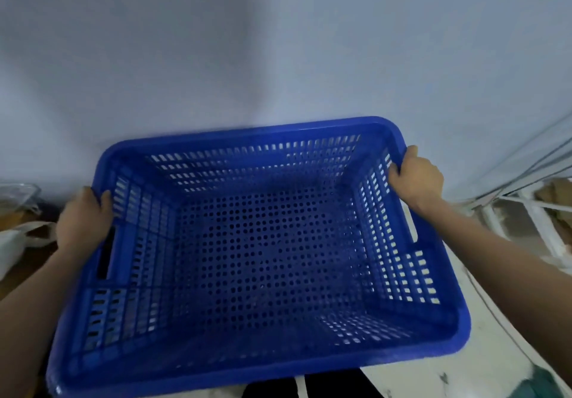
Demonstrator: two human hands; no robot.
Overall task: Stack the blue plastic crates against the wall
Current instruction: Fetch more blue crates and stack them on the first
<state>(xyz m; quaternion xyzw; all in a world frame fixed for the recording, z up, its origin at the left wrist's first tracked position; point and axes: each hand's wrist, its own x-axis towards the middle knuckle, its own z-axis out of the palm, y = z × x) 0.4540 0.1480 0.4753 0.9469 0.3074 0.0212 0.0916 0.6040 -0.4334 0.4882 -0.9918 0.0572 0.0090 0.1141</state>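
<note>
A blue plastic crate point(263, 363) with perforated walls and floor fills the lower middle of the head view, open side up and empty. My left hand point(82, 218) grips its left rim near the far corner, fingers curled over the edge. My right hand point(416, 178) grips the right rim near the far corner in the same way. The crate's far edge lies close to the pale wall point(278, 41). Through its holes I cannot tell whether another crate sits beneath it.
A white bag point(18, 243) and a clear plastic container point(15, 193) lie on the floor at the left. At the right, white frames point(532, 212) lean near the wall. Pale marbled floor point(483, 373) shows at the lower right.
</note>
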